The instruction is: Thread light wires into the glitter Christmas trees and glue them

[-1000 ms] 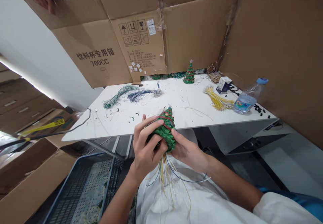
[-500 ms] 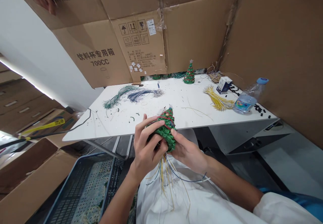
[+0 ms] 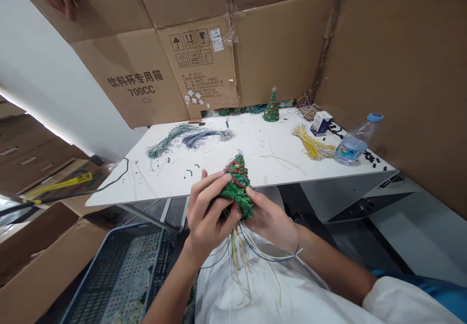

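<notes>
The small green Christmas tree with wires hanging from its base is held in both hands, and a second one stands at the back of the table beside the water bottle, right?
Not quite. The head view shows the left hand and right hand holding the small green Christmas tree, but the second tree stands well apart from the water bottle, which lies near the table's right edge.

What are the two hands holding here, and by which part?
Both hold one small green Christmas tree by its lower body: left hand wraps its left side and base, right hand grips the lower right. Its wires hang free.
</notes>
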`<state>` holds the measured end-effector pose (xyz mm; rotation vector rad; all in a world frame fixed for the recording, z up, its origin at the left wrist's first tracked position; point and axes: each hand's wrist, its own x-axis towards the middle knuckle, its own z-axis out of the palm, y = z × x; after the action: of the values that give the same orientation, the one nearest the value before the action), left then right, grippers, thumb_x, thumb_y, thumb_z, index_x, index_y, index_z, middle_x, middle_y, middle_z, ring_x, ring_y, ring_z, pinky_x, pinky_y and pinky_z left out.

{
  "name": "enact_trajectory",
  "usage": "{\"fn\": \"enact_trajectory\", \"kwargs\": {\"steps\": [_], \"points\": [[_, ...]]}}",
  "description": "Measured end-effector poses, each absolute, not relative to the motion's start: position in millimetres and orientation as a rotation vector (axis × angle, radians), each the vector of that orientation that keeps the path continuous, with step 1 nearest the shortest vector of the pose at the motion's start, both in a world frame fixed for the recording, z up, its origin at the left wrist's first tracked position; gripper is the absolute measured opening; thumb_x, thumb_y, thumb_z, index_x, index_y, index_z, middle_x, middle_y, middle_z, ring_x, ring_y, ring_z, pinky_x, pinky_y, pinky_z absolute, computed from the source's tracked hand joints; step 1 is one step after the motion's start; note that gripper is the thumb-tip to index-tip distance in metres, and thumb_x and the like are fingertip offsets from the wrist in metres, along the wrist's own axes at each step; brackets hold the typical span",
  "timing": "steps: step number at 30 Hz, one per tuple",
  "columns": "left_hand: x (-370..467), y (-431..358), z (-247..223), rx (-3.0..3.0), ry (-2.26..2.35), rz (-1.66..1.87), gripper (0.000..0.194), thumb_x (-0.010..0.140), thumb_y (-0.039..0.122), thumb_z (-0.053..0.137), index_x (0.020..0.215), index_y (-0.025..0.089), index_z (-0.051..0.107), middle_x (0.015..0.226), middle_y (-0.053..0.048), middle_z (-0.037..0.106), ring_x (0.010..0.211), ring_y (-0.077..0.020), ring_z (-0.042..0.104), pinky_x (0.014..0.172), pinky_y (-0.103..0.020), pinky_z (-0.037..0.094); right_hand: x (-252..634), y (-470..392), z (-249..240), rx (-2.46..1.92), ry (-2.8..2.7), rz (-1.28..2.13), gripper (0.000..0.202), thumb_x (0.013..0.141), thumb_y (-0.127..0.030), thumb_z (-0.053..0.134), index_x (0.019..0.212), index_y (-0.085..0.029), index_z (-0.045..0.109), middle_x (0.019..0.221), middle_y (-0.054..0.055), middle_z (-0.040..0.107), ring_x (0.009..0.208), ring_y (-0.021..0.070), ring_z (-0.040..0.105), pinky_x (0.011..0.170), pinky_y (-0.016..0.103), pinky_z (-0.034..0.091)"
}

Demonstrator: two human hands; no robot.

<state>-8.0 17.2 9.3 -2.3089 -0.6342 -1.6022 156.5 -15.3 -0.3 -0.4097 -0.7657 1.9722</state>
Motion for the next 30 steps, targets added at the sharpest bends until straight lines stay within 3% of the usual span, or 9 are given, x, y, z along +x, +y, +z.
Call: {"fn": "enact_trajectory", "kwargs": {"steps": [3, 7, 14, 21, 30], "points": [[-8, 14, 12, -2.305, -0.634, -1.609, 0.023, 0.088, -0.001, 0.078, 0.099, 0.019, 0.072, 0.134, -0.013, 0.077, 0.129, -0.0317, 0.074, 0.123, -0.066, 0.058, 157, -16, 1, -0.383, -0.768, 1.970, 0.051, 0.097, -0.064, 0.077, 0.134, -0.029, 0.081, 0.138, 0.005, 0.082, 0.135, 0.0277, 0.070, 0.119, 0.045, 0.051], [-8, 12, 13, -2.327, -0.620, -1.625, 0.025, 0.085, -0.003, 0.079, 0.097, 0.018, 0.073, 0.131, -0.012, 0.077, 0.127, -0.0306, 0.075, 0.125, -0.068, 0.056, 157, -17, 9, -0.380, -0.773, 1.958, 0.051, 0.092, -0.062, 0.080, 0.129, -0.027, 0.083, 0.133, 0.005, 0.084, 0.138, 0.0292, 0.068, 0.123, 0.046, 0.048], [-7, 10, 15, -2.284, -0.614, -1.614, 0.025, 0.085, -0.002, 0.081, 0.092, 0.020, 0.071, 0.126, -0.009, 0.078, 0.124, -0.0287, 0.076, 0.120, -0.062, 0.062, 156, -19, 19, -0.365, -0.795, 1.908, 0.052, 0.089, -0.059, 0.082, 0.131, -0.028, 0.081, 0.143, 0.004, 0.080, 0.149, 0.0295, 0.059, 0.126, 0.046, 0.045], [-7, 9, 15, -2.257, -0.617, -1.599, 0.023, 0.090, 0.003, 0.077, 0.089, 0.022, 0.066, 0.127, -0.007, 0.077, 0.124, -0.0265, 0.076, 0.116, -0.060, 0.066, 154, -25, 15, -0.393, -0.686, 1.924, 0.049, 0.087, -0.053, 0.086, 0.130, -0.029, 0.080, 0.143, 0.003, 0.080, 0.144, 0.0298, 0.065, 0.125, 0.046, 0.048], [-9, 11, 15, -2.264, -0.542, -1.590, 0.018, 0.093, 0.007, 0.079, 0.090, 0.021, 0.067, 0.124, -0.009, 0.077, 0.125, -0.0280, 0.075, 0.111, -0.056, 0.069, 150, -27, 11, -0.416, -0.694, 1.898, 0.070, 0.088, -0.056, 0.086, 0.150, -0.030, 0.070, 0.147, 0.005, 0.078, 0.140, 0.0290, 0.068, 0.125, 0.046, 0.049]]}}
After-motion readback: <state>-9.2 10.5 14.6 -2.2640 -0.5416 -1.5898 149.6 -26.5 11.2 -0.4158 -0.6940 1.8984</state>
